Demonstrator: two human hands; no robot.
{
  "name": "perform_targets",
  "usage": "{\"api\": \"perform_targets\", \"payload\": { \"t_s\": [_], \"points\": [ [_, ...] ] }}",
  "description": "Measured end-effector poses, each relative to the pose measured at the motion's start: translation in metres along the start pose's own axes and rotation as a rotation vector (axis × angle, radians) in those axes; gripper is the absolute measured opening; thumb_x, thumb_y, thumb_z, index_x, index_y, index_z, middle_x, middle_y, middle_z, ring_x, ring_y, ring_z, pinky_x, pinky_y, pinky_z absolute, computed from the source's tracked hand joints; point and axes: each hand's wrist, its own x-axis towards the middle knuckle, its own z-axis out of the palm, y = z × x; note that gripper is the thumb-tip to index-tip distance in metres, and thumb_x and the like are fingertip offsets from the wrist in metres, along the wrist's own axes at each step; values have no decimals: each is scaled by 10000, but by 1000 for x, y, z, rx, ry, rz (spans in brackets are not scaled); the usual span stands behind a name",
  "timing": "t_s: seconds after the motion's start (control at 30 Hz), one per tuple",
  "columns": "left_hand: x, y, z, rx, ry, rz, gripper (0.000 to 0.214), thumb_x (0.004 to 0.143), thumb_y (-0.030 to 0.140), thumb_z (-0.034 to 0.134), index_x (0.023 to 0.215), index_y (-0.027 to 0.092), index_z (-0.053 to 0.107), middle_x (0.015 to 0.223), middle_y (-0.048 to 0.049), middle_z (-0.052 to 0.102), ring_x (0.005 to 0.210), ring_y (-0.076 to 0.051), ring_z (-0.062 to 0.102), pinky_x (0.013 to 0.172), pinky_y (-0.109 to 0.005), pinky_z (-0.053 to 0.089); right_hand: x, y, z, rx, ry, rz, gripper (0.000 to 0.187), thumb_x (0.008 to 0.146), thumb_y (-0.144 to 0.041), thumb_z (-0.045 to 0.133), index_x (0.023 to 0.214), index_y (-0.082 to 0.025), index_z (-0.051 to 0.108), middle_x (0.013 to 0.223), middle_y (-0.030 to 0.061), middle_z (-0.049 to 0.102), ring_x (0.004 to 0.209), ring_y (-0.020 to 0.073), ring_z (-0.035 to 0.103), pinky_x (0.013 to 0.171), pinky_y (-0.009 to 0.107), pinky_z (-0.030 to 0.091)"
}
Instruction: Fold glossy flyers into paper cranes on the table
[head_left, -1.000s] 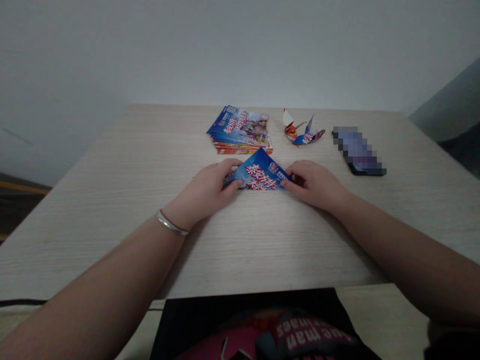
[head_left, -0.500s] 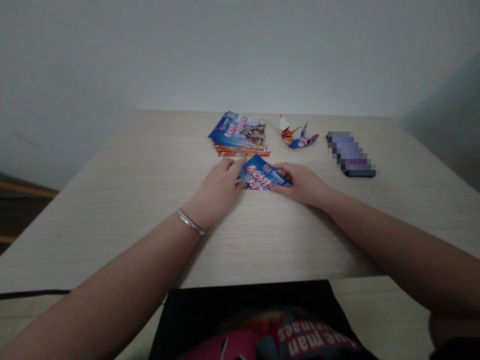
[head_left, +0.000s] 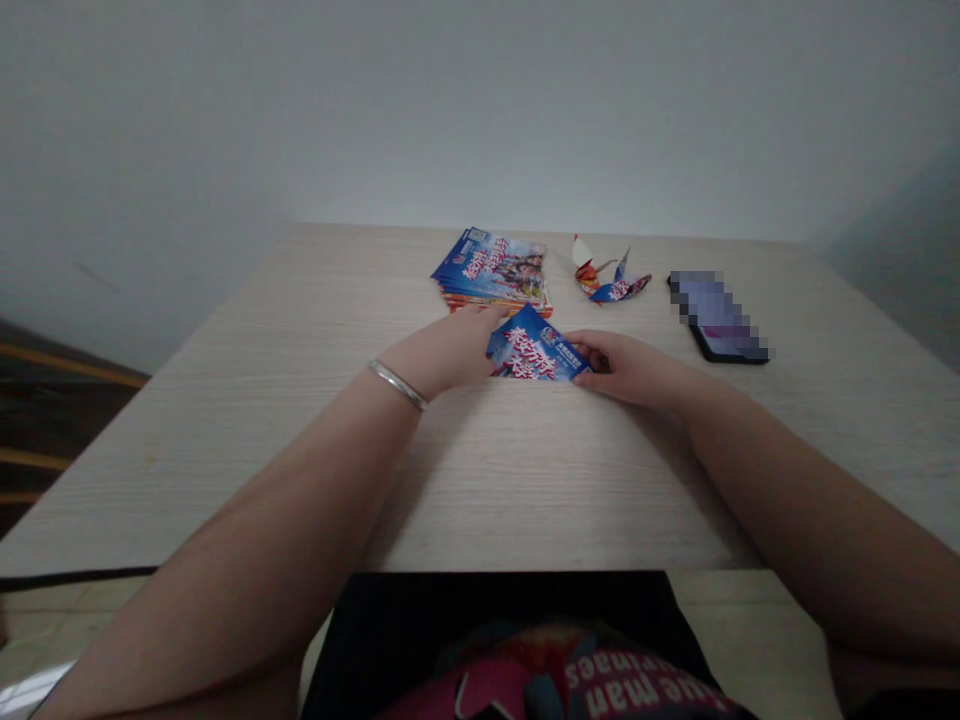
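Observation:
A blue printed paper (head_left: 534, 352), folded to a small triangle, lies on the wooden table (head_left: 300, 400) in front of me. My left hand (head_left: 450, 350), with a silver bracelet on the wrist, covers its left part with fingers bent over the fold. My right hand (head_left: 626, 366) pinches the paper's right corner against the table. Just behind it lies a stack of the same blue printed sheets (head_left: 495, 270).
A folded paper crane (head_left: 607, 280) stands right of the stack. A dark phone (head_left: 720, 320) lies further right. A plain wall rises behind the table's far edge. My lap shows below the near edge.
My left hand has slid rightward over the paper, folding its left part in, so less of the triangle shows. The right hand stays on the right corner. The camera shifted slightly.

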Motion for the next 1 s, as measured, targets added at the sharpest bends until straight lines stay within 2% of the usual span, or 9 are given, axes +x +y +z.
{"api": "perform_targets", "payload": {
  "t_s": [0.1, 0.2, 0.3, 0.33, 0.43, 0.53, 0.67, 0.83, 1.0],
  "points": [
    [-7, 3, 4, -90, 69, -103, 547, 818, 180, 578, 1356, 125, 499, 1280, -152, 654, 1121, -250, 643, 979, -389, 511, -2, 4, 6, 45, 101, 19, 392, 777, -143, 602, 1158, -225, 638, 905, 16, 721, 741, 176, 633, 641, 280, 482],
    [-16, 2, 4, -49, 130, -162, 419, 817, 125, 541, 1235, 154, 561, 1148, -116, 689, 1010, -255, 663, 878, -394, 536, 0, 4, 9, -7, 186, 26, 261, 765, -128, 597, 1008, -218, 633, 846, 14, 697, 701, 164, 609, 624, 274, 472],
    [-21, -1, 2, 3, 126, -20, 289, 819, 106, 531, 1083, 152, 639, 1105, -120, 682, 1030, -257, 640, 887, -388, 522, 4, 2, 9, -139, 153, -78, 148, 784, -131, 598, 906, -211, 624, 819, 22, 664, 702, 161, 585, 626, 273, 452],
    [-22, -2, 1, -5, 81, 60, 268, 825, 109, 537, 1058, 161, 659, 1099, -112, 686, 1028, -248, 641, 902, -382, 517, 4, 2, 8, -176, 129, -124, 116, 796, -141, 602, 889, -207, 623, 836, 29, 660, 730, 165, 589, 646, 276, 453],
    [-21, -3, 0, 26, -4, 164, 269, 846, 134, 574, 1081, 195, 692, 1094, -82, 702, 999, -233, 649, 940, -394, 502, 5, 3, 5, -254, 53, -201, 49, 833, -196, 626, 882, -199, 630, 893, 48, 661, 831, 189, 604, 723, 300, 464],
    [-20, -3, 0, -1, -94, 238, 314, 884, 145, 571, 1164, 229, 685, 1152, -62, 699, 1073, -222, 637, 1004, -392, 483, 5, 7, 3, -307, 10, -219, 112, 871, -304, 650, 913, -200, 652, 927, 60, 674, 887, 217, 614, 778, 340, 473],
    [-22, -2, 0, -30, -144, 231, 257, 923, 214, 587, 1154, 222, 698, 1208, -55, 703, 1133, -222, 633, 1049, -391, 473, 5, 10, 1, -369, -7, -219, 183, 908, -372, 630, 934, -204, 696, 935, 71, 687, 901, 229, 626, 781, 350, 478],
    [-27, 6, -3, 54, -165, 192, 344, 890, 378, 663, 1177, 190, 694, 1243, -103, 704, 1100, -281, 673, 984, -444, 519, 7, 9, 2, -376, 10, -254, 201, 927, -381, 616, 954, -231, 747, 945, 58, 712, 877, 208, 648, 753, 319, 473],
    [-26, 8, -3, 25, -175, 152, 358, 1014, 427, 455, 1147, 229, 722, 1245, -64, 706, 1118, -231, 666, 1015, -397, 495, 9, 12, 5, -367, 40, -290, 202, 942, -347, 601, 951, -238, 771, 909, 46, 723, 836, 181, 649, 723, 290, 461]
  ]
}}
